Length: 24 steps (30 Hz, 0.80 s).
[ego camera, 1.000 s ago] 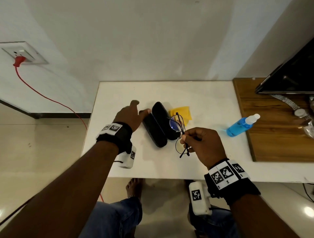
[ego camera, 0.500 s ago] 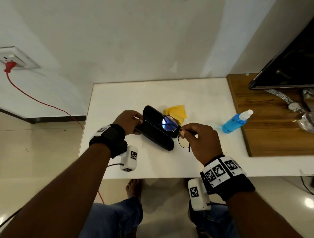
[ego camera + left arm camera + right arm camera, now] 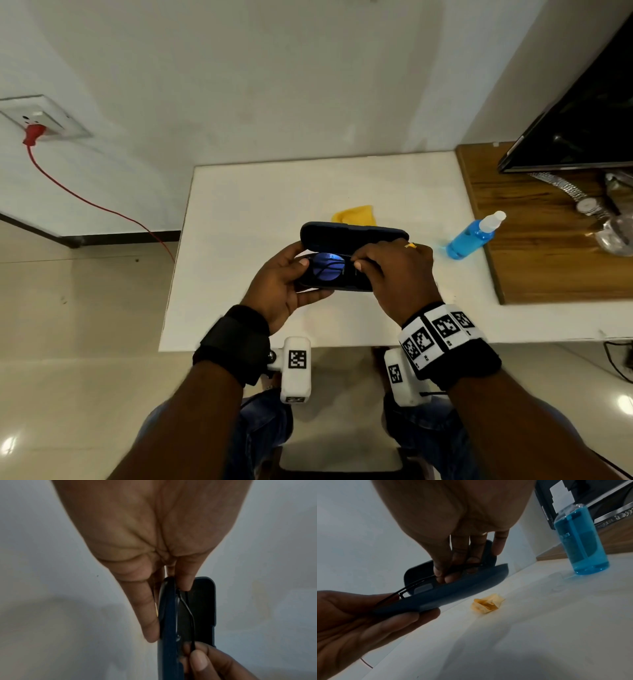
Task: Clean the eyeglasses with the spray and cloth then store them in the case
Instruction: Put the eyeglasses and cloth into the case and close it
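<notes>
Both hands now converge on the case (image 3: 352, 236), lifted off the table (image 3: 239, 205): left hand (image 3: 281, 287) grips it, right hand (image 3: 394, 270) pinches the eyeglasses (image 3: 327, 270) into its base, so storing is nearly done.

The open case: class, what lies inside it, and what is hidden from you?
Inside the case lie the folded eyeglasses, one bluish lens showing. The right hand pinches the frame and covers the other lens; the left hand grips the case's near end.

Only the cloth (image 3: 356, 215) and spray bottle (image 3: 471, 236) occupy the table (image 3: 239, 212).
</notes>
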Tool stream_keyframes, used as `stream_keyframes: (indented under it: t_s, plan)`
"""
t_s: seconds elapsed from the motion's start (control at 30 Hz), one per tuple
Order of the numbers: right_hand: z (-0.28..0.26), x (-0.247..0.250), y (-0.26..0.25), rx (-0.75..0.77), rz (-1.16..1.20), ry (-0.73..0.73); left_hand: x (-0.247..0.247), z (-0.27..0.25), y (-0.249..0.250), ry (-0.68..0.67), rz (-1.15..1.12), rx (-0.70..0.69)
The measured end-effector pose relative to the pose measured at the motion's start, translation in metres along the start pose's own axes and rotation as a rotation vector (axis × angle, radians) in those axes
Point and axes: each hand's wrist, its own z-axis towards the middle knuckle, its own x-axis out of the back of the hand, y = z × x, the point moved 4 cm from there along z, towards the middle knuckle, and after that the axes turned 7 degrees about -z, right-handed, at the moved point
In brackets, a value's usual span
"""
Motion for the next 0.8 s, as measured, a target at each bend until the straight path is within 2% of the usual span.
stream_keyframes:
  t_s: [0.33,0.57,0.73,0.8]
  plan:
    - [0.002,0.005,0.003,0.023,0.043,0.013,-0.006,-0.002,-0.004,-0.051,-0.079,-0.019]
    - [0.003,0.008,0.004,0.067,0.12,0.077,-0.012,-0.002,-0.006,-0.084,-0.13,-0.067]
    - [0.001,0.019,0.003,0.084,0.161,0.202,-0.015,-0.003,-0.005,-0.095,-0.156,-0.079]
    - [0.001,0.019,0.005,0.077,0.176,0.204,-0.016,-0.003,-0.005,-0.09,-0.158,-0.081]
